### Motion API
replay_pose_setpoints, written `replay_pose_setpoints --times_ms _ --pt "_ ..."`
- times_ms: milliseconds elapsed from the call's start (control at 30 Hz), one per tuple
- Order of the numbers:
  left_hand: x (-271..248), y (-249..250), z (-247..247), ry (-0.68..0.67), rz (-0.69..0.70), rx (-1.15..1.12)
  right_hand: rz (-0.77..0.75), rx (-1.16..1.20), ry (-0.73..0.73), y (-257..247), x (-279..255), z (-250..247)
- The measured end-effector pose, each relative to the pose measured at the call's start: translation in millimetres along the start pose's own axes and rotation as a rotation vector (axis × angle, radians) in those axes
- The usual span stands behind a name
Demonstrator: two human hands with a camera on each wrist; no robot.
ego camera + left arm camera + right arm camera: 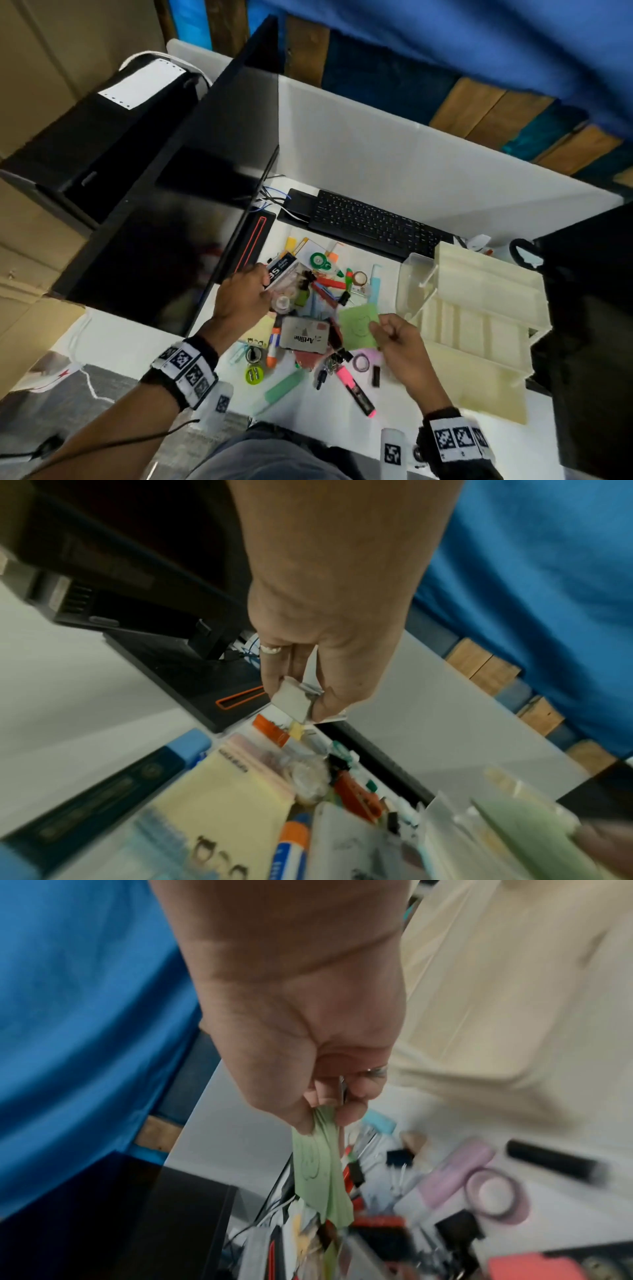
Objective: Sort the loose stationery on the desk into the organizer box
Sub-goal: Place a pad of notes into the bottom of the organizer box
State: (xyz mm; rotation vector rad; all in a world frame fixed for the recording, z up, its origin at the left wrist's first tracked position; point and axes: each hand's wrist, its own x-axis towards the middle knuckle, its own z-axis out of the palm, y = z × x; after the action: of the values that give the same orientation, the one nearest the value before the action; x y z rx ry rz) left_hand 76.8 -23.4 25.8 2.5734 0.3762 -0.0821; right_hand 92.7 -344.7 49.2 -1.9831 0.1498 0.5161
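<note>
Barely begun, by the look of it. Cream organizer box (479,318) open at the right of the desk (346,407), visible trays apparently empty. Loose stationery (308,308) heaped mid-desk. Right hand (399,342) pinching a green sticky note pad (359,325); left hand (245,294) gripping a small staples box (282,270).

Sticky note (359,325): pale green. Highlighter (356,390): pink and black. Organizer box (479,329): cream. Keyboard (373,222): black. Bench (346,425): white. Wristbands (186,371): black-and-white square markers.
</note>
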Motion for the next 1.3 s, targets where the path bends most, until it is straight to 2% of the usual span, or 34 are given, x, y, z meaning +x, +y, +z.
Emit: replay_pose_setpoints --times_ms 133,300,400,533,633,800,867,967,1067,1167,1300 --pt "-18.0 23.0 -5.3 -0.004 0.010 -0.185 0.097 0.067 0.090 27.3 -37.5 -62.9" --pt "-46.2 58.6 9.1 -0.133 0.092 -0.319 0.281 0.073 0.133 65.2 -39.1 -118.9" --pt "-62.2 84.3 20.8 -0.191 0.140 -0.389 0.398 0.044 0.086 86.0 -21.0 -135.3" --pt "-78.5 106.3 37.0 -0.320 0.129 -0.391 0.428 -0.058 0.015 102.0 0.3 -137.2" --pt "-93.1 124.8 49.5 -0.359 0.118 -0.369 0.469 -0.046 -0.037 109.6 14.4 -127.9" --pt "-116.0 154.6 66.6 -0.419 0.111 -0.339 0.364 0.120 0.007 120.0 22.7 -112.6" --pt "-121.6 170.1 72.4 -0.428 0.092 -0.345 0.312 0.043 0.010 125.6 19.6 -111.6" --pt "-125.4 193.2 83.1 -0.456 0.073 -0.362 0.198 -0.192 0.014 135.4 13.0 -117.3" --pt "-127.0 216.1 95.2 -0.504 0.037 -0.411 0.106 -0.208 0.030 143.8 0.8 -130.5" --pt "-125.5 240.7 112.4 -0.530 0.042 -0.411 0.046 -0.041 0.008 141.6 -22.4 -143.7" --pt "-120.8 269.7 142.8 -0.502 0.101 -0.328 0.129 0.212 -0.031 125.6 -43.8 -161.6"
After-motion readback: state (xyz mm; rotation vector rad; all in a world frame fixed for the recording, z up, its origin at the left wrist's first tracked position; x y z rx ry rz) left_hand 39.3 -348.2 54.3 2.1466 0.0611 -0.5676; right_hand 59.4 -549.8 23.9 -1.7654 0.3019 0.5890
